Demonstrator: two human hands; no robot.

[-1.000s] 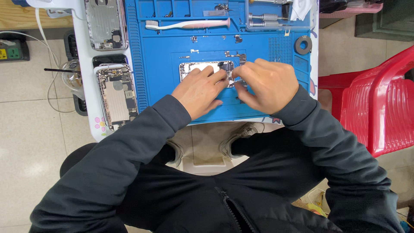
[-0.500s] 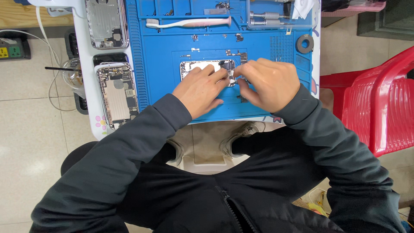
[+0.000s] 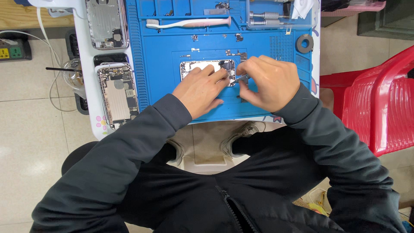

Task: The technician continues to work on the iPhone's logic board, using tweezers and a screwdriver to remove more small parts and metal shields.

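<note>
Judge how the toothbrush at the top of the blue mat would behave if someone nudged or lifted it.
The toothbrush looks thin and plastic, so probably light and fairly stiff. Lying flat along the blue mat, it would likely slide rather than roll, and that rubbery-looking surface may slow it.

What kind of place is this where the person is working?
It looks like a small phone repair bench. The left hand and right hand work on an opened silver phone body lying on a blue rubber repair mat. Another opened phone with bare insides lies to the left, and a white toothbrush rests above.
</note>
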